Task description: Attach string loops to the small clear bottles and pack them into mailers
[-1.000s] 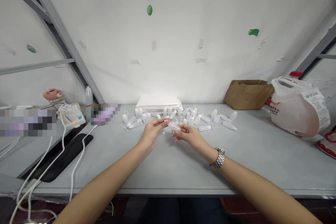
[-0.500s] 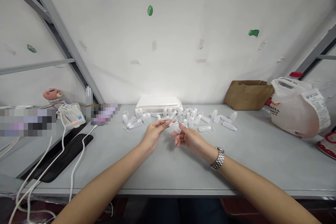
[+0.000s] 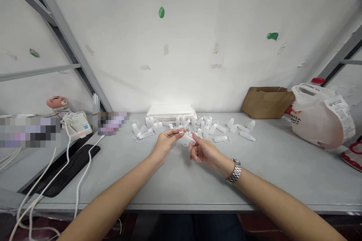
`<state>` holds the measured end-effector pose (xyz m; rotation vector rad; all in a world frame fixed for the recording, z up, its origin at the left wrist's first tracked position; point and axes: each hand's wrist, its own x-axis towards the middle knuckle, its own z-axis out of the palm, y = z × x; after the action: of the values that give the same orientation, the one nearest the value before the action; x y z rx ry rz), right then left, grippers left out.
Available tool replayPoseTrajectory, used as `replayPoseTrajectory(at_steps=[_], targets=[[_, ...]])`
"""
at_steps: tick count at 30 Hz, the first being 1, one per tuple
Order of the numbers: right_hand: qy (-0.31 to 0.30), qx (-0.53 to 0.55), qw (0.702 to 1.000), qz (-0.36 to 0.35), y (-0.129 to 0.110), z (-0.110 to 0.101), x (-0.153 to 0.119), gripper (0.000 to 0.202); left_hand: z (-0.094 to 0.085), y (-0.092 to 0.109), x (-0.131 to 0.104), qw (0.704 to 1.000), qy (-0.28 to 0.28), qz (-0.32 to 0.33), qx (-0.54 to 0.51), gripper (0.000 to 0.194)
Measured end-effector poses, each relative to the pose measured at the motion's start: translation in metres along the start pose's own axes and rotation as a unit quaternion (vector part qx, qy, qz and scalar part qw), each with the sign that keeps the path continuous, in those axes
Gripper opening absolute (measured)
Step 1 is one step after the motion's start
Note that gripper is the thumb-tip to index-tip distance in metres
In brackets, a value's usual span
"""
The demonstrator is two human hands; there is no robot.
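Between my two hands is a small translucent plastic dropper bottle (image 3: 190,138), held above the desk and tilted. The fingers of my right hand (image 3: 205,150) are closed on one end of it. My left hand (image 3: 166,142) pinches at the other end, where the small parts are too fine to make out. A thin white loop hangs just below the bottle. Behind my hands several similar bottles, such as one upright bottle (image 3: 206,131) and one lying bottle (image 3: 220,139), are scattered on the desk, some with looped cap straps.
A stack of white flat boxes (image 3: 171,110) stands against the wall. To the right are a brown paper bag (image 3: 267,102) and a white plastic bag (image 3: 319,116). White cables (image 3: 85,180), a black flat strip (image 3: 70,173) and a white power box (image 3: 77,125) lie left.
The bottle has turned slightly between my hands, and my right fingers have curled in more. A thin loop now shows below it. The bottles on the desk have not moved.
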<state>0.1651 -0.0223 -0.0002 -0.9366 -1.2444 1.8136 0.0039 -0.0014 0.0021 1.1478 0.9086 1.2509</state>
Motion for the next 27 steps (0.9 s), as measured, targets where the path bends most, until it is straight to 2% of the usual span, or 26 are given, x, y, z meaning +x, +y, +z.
replayPoseTrajectory(at_steps=[3, 7, 10, 12, 15, 20, 22, 27], targets=[[0.012, -0.019, 1.0, -0.017, -0.002, 0.001, 0.0, 0.05, -0.001, -0.002, 0.001, 1.0, -0.005, -0.01, -0.016, 0.02], [0.108, -0.095, 0.985, -0.092, -0.004, 0.003, 0.002, 0.036, -0.003, -0.007, 0.002, 1.0, 0.018, -0.01, -0.018, 0.021], [0.149, -0.115, 0.977, -0.099, -0.002, 0.002, 0.005, 0.036, -0.004, -0.008, 0.003, 1.0, 0.017, -0.021, -0.012, 0.023], [0.139, -0.104, 0.981, -0.086, 0.001, -0.001, 0.007, 0.036, -0.005, -0.008, 0.004, 1.0, 0.016, -0.023, -0.008, 0.023], [0.086, -0.061, 0.993, -0.054, 0.005, -0.005, 0.008, 0.037, -0.005, -0.007, 0.005, 1.0, 0.014, -0.022, -0.002, 0.021], [0.035, -0.018, 0.999, -0.003, 0.004, -0.004, 0.005, 0.049, -0.006, -0.004, 0.006, 0.999, 0.012, -0.029, 0.017, 0.021], [0.046, -0.051, 0.997, -0.022, 0.002, -0.002, 0.004, 0.048, -0.006, -0.005, 0.006, 0.999, 0.015, -0.028, 0.018, 0.022], [0.119, -0.159, 0.971, -0.133, 0.003, 0.001, 0.006, 0.038, -0.008, -0.008, 0.007, 0.999, 0.032, -0.034, 0.008, 0.023]])
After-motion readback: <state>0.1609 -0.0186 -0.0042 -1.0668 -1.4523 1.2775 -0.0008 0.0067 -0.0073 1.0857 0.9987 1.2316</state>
